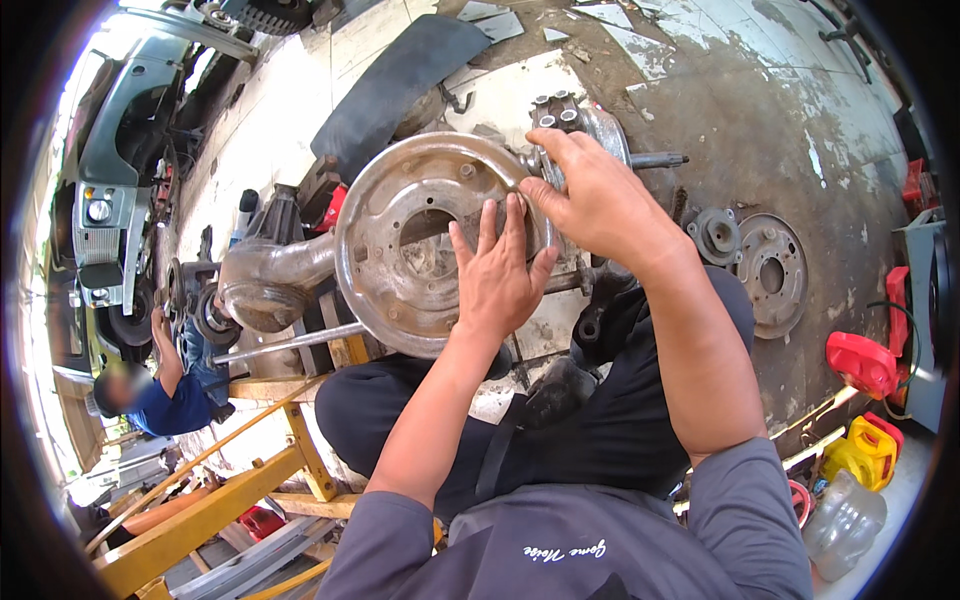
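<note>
Two hands on round backing plate (400, 250), mounted at axle housing (270, 280) end, above lap. Left hand (497, 275) flat against plate face, fingers spread, grip wide, holding nothing. Right hand (590, 195) at upper right rim, fingertips pinching plate edge. Second plate (775, 272) on floor (780, 120), well apart right.

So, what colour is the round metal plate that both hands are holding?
The round backing plate is dull silver-grey with brownish rust stains, seen in the head view.

Vehicle workshop; axle (275, 275), brake plates (772, 272)
</note>
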`<state>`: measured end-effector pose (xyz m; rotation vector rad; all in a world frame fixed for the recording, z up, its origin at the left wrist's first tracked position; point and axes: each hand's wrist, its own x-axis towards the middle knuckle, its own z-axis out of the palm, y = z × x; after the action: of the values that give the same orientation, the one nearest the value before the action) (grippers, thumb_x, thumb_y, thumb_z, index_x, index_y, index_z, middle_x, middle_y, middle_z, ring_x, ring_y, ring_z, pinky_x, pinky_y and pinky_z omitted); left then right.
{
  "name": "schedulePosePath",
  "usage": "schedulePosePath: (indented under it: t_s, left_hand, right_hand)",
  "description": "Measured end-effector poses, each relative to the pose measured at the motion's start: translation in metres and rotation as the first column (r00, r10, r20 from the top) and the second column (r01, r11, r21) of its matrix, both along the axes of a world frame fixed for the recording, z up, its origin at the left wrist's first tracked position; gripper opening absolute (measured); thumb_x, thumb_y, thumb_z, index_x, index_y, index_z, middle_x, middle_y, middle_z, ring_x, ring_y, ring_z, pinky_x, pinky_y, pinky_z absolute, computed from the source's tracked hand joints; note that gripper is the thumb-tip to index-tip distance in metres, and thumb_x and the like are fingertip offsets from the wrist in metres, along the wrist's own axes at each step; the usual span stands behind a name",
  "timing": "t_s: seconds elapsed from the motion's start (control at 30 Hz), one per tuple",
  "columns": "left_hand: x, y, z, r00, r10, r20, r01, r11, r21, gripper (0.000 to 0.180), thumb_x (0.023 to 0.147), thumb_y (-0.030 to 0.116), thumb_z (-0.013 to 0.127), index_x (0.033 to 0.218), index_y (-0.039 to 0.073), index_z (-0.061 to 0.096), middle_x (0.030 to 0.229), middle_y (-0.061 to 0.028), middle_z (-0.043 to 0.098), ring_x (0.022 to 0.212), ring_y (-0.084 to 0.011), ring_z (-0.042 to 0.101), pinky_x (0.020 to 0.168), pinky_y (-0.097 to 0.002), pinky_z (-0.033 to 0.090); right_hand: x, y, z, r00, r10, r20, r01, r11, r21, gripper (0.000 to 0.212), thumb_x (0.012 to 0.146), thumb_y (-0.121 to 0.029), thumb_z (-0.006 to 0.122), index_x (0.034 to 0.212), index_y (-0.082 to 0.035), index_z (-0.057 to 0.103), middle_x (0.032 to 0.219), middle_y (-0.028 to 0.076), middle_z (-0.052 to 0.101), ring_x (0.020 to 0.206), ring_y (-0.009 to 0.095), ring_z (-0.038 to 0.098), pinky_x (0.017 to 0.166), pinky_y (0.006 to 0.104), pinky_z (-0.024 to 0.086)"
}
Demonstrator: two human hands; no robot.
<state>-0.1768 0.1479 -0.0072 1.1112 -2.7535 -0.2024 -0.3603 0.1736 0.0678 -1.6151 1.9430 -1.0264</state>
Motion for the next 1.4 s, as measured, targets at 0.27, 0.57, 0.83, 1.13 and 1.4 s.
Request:
schedulePosePath:
  t_s: [0.27, 0.57, 0.83, 1.13, 1.4]
  left_hand:
    - [0.005, 0.007, -0.003, 0.999, -0.031, 0.024, 0.031, 1.0, 0.002, 0.069, 0.104, 0.049, 0.045, 0.155, 0.002, 0.037, 0.159, -0.0161, 0.04, 0.151, -0.0352, 0.03, 0.121, -0.056, 0.021]
    - [0.006, 0.008, -0.009, 1.0, -0.008, -0.01, 0.009, 1.0, 0.022, 0.071, 0.103, 0.05, 0.045, 0.148, -0.004, 0.044, 0.159, -0.0219, 0.038, 0.15, -0.036, 0.032, 0.121, -0.053, 0.021]
    - [0.005, 0.003, -0.001, 0.999, -0.014, 0.037, 0.011, 0.998, 0.065, 0.066, 0.104, 0.046, 0.046, 0.15, -0.001, 0.044, 0.161, -0.0224, 0.033, 0.151, -0.0387, 0.028, 0.121, -0.0525, 0.022]
    - [0.012, -0.004, 0.001, 0.995, -0.04, -0.093, 0.044, 0.998, 0.036, 0.06, 0.103, 0.043, 0.051, 0.148, 0.002, 0.048, 0.152, -0.0241, 0.047, 0.145, -0.04, 0.039, 0.119, -0.0494, 0.028]
    - [0.019, -0.025, 0.042, 0.236, 0.854, -0.464, 0.416, 0.342, 0.842, 0.057, 0.099, 0.002, 0.058, 0.151, 0.0, 0.036, 0.139, -0.0197, 0.06, 0.132, -0.0241, 0.057, 0.109, -0.0409, 0.045]
  right_hand:
    - [-0.007, 0.0, 0.008, 0.998, -0.008, 0.056, 0.008, 1.0, 0.012, 0.049, 0.097, -0.028, 0.064, 0.138, -0.004, 0.054, 0.125, 0.024, 0.062, 0.113, 0.043, 0.061, 0.095, 0.0478, 0.05]
    - [-0.006, 0.003, 0.007, 0.997, -0.017, 0.074, 0.017, 1.0, 0.003, 0.047, 0.096, -0.028, 0.064, 0.137, -0.005, 0.055, 0.121, 0.024, 0.063, 0.11, 0.043, 0.062, 0.093, 0.0487, 0.051]
    - [-0.006, 0.003, 0.005, 0.998, -0.021, 0.061, 0.021, 1.0, -0.003, 0.046, 0.096, -0.028, 0.065, 0.135, -0.005, 0.055, 0.12, 0.024, 0.063, 0.109, 0.044, 0.063, 0.092, 0.0493, 0.051]
    - [0.001, 0.003, 0.004, 1.0, 0.004, 0.027, -0.004, 1.0, -0.004, 0.047, 0.097, -0.029, 0.064, 0.137, -0.007, 0.054, 0.121, 0.022, 0.062, 0.11, 0.043, 0.063, 0.093, 0.0487, 0.051]
    - [-0.005, 0.0, 0.005, 1.0, -0.02, -0.001, 0.02, 1.0, -0.015, 0.05, 0.095, -0.024, 0.069, 0.137, 0.0, 0.055, 0.125, 0.023, 0.063, 0.099, 0.034, 0.067, 0.091, 0.0406, 0.052]
